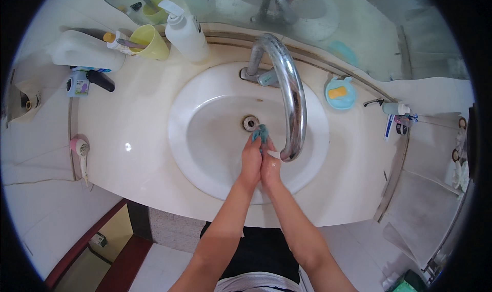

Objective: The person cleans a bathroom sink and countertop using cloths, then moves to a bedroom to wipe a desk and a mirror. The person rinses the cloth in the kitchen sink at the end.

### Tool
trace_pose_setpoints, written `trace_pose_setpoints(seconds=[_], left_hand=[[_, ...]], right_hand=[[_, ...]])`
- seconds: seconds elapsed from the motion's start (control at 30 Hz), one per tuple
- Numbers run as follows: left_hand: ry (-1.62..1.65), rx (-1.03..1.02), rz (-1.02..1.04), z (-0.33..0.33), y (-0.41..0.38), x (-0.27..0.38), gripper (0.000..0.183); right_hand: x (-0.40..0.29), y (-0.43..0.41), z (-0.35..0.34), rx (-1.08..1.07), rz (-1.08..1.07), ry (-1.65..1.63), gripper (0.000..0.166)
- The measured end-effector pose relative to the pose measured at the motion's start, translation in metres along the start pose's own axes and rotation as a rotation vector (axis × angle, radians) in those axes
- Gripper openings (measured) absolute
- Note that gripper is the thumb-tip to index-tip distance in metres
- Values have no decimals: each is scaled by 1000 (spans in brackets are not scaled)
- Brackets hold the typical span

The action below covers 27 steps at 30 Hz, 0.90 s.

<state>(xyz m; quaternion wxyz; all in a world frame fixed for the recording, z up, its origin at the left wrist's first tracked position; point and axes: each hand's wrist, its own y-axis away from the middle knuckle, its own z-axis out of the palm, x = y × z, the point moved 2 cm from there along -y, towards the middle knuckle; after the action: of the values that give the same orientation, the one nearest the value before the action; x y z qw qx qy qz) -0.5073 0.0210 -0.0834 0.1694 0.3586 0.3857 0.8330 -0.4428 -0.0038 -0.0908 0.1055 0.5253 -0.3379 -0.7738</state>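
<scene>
Both my hands are together over the white oval washbasin (215, 153), in front of its drain (250, 123). A wet teal cloth (261, 132) is bunched between the fingers of my left hand (251, 159) and my right hand (271, 165). Water runs from the curved chrome faucet (296, 111) onto my right hand, whose skin looks wet. The spout arches over the basin just right of my hands. My palms and part of the cloth are hidden.
Behind the basin's left side stand a white pump bottle (188, 34), a yellow cup (152, 44) and a large white jug (88, 51). A blue soap dish (341, 96) lies right of the faucet. A pink-and-white hair dryer (81, 153) hangs at the left wall. A mirror (369, 46) is behind.
</scene>
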Motion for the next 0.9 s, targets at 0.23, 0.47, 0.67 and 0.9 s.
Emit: trace_pose_setpoints(seconds=[0.23, 0.47, 0.67, 0.9], left_hand=[[82, -108, -114, 19, -1, -3, 43], [-103, -82, -60, 7, 4, -5, 52], [-152, 4, -51, 14, -1, 16, 34], [-115, -105, 95, -12, 17, -4, 36]], right_hand=[[2, -34, -16, 91, -32, 75, 37], [-25, -19, 2, 52, -68, 60, 36], [-11, 6, 0, -7, 18, 99, 47], [-14, -78, -3, -86, -5, -70, 43]])
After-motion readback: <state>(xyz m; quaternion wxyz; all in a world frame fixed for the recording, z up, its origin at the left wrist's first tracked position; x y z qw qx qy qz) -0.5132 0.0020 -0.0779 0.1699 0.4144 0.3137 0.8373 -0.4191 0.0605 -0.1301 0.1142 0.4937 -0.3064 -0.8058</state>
